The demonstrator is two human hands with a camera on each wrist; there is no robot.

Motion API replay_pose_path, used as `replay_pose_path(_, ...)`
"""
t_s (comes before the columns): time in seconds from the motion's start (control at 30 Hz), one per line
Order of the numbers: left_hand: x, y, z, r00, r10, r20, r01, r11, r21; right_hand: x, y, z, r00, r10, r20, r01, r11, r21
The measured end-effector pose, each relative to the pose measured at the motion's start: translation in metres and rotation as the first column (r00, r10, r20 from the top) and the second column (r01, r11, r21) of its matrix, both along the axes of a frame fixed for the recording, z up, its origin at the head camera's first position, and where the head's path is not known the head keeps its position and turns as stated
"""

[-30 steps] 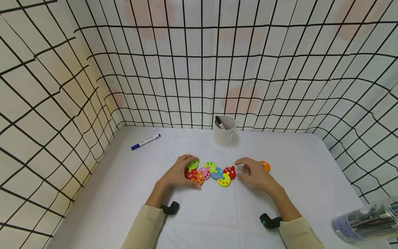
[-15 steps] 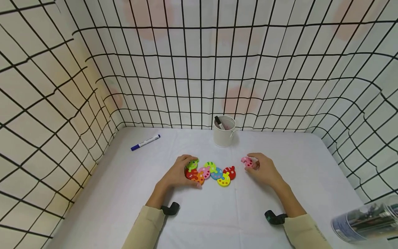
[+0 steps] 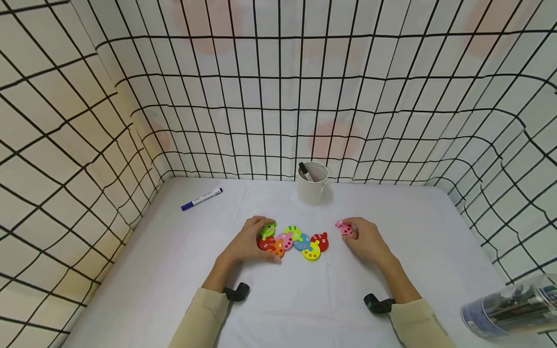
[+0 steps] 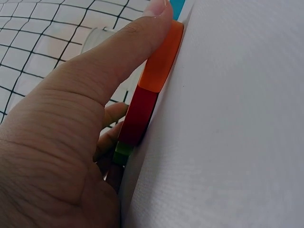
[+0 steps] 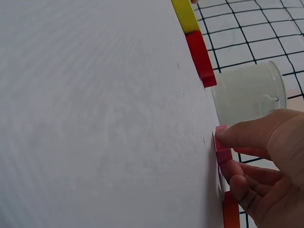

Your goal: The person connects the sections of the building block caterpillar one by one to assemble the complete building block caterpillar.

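A row of joined caterpillar puzzle pieces (image 3: 301, 242) lies on the white cloth in the head view, its green smiling head (image 3: 267, 230) at the left end. Around that end curls my left hand (image 3: 245, 243), thumb against the orange piece (image 4: 164, 59) and fingers by the head, with the red number-2 piece (image 4: 137, 114) between. My right hand (image 3: 367, 238) pinches a pink spotted puzzle piece (image 3: 345, 228), apart from the row's red right end piece (image 3: 321, 241). Beside the right fingers, an orange piece (image 5: 231, 211) shows in the right wrist view; the head view hides it.
Behind the pieces stands a white bucket (image 3: 311, 191) with a black-capped marker in it. A blue-capped marker (image 3: 202, 199) lies at the back left. A clear jar (image 3: 506, 309) lies at the right edge. Black wire grid panels (image 3: 278, 111) surround the table.
My right hand has moved from beside the red end piece to the right and taken hold of the pink piece, then shifted slightly left. My left hand stays on the row's left end.
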State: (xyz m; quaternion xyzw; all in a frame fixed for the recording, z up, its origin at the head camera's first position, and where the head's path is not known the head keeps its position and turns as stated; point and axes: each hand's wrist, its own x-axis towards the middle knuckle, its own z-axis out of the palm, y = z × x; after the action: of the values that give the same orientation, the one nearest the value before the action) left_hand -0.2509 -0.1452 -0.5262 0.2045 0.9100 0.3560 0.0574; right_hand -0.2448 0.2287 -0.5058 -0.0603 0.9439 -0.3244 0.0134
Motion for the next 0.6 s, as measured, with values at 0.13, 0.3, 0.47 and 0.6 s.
replay_pose_path(0.13, -0.0004, 0.0000, 0.0001, 1.000, 0.000, -0.007, 0.000, 1.000, -0.004, 0.0014, -0.0014, 0.0003, 1.000, 0.008, -0.013, -0.008, 1.000, -0.001)
replay_pose_path(0.3, 0.0004, 0.0005, -0.0026, 1.000, 0.007, -0.007, -0.007, 1.000, 0.003, 0.0030, -0.0017, -0.0002, 1.000, 0.013, -0.013, -0.012, 1.000, 0.009)
replay_pose_path(0.47, 0.0009, 0.0012, -0.0024, 1.000, 0.022, 0.005, -0.022, 1.000, 0.001, 0.0056, -0.0022, 0.0011, 0.999, 0.023, -0.030, -0.023, 1.000, 0.013)
replay_pose_path(0.6, 0.0017, 0.0015, -0.0002, 0.999, 0.033, 0.015, -0.033, 0.999, -0.006, 0.0075, -0.0047, 0.0041, 0.998, 0.043, -0.044, -0.043, 0.999, 0.001)
